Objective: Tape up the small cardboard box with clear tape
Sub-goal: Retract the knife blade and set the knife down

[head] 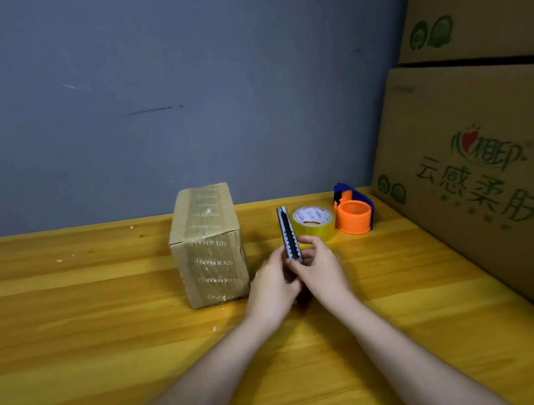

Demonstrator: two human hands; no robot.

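Note:
The small cardboard box [207, 245] stands on the yellow wooden table [74, 318], with printed tape running over its top and front face. To its right, both hands hold a grey and black utility knife [288, 233] upright. My left hand [272, 286] grips its lower end and my right hand [321, 267] pinches the handle near the middle. A roll of clear tape [314, 222] lies flat just behind my right hand. An orange and blue tape dispenser [354, 210] sits to the right of the roll.
Two large printed cardboard cartons [471, 166] are stacked along the table's right edge. A grey-blue wall [183, 96] closes off the back of the table.

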